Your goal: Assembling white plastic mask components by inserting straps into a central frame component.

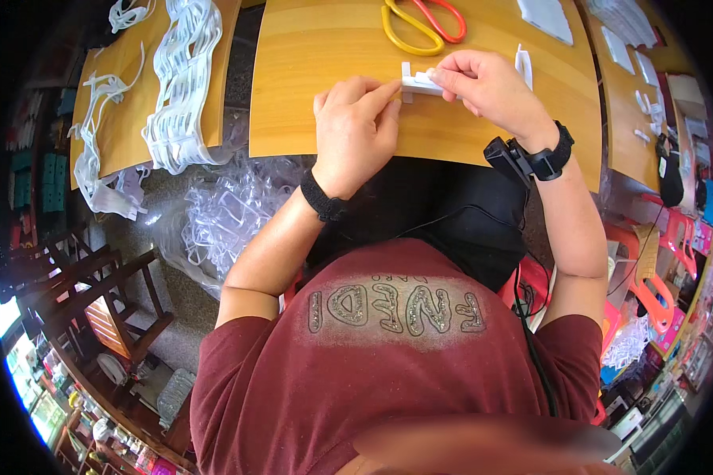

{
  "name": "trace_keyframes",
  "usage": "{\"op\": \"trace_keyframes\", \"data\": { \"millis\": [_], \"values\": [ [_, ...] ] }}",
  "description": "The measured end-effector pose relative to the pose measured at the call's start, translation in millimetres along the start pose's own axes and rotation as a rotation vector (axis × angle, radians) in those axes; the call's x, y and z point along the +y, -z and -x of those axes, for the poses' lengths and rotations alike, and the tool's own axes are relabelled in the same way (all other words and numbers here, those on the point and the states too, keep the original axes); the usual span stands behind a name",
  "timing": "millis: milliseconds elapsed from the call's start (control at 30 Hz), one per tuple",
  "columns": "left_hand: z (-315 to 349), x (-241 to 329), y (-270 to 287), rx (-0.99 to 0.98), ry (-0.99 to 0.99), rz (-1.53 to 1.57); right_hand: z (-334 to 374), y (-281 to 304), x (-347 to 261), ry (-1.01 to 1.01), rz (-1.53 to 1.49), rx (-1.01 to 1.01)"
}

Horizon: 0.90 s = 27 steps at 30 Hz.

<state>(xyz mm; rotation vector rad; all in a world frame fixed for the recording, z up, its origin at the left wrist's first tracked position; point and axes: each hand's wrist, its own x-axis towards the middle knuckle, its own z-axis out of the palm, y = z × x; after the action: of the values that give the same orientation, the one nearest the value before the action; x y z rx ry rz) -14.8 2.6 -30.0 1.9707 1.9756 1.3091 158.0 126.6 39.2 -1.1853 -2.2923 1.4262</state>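
Observation:
A small white flat piece (425, 85) with short side tabs lies on the wooden table between my hands. My left hand (355, 127) has its fingers closed, with the index fingertip and thumb at the piece's left end. With thumb and index pinched together, my right hand (487, 89) grips the piece farther right, and the other fingers curl underneath. A white curved strip (524, 66) stands just beyond the right hand. Scissors (420, 46) with one yellow and one red handle lie past the piece, their blades out of view.
Long bundles of white strips (184, 87) drape over a table at the left. Beneath hangs a clear plastic bag (238, 214) of white scraps. A white stack (545, 17) sits at the far right, and more white pieces (648, 103) lie on another table. Dark wooden chairs (119, 309) stand at lower left.

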Motion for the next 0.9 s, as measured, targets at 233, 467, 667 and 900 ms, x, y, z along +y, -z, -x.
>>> {"op": "trace_keyframes", "data": {
  "millis": [233, 467, 667, 900],
  "values": [
    [0, 1, 1, 0.0, -0.019, -0.004, -12, -2, -11, -0.088, 0.075, -0.071],
    [0, 3, 3, -0.002, -0.01, 0.015, -14, -3, -9, -0.03, 0.134, -0.055],
    [1, 3, 2, -0.005, -0.008, 0.006, -14, -7, -9, -0.038, 0.176, -0.012],
    [0, 4, 3, -0.01, -0.006, 0.013, -14, -10, -6, -0.009, 0.261, 0.034]
  ]
}}
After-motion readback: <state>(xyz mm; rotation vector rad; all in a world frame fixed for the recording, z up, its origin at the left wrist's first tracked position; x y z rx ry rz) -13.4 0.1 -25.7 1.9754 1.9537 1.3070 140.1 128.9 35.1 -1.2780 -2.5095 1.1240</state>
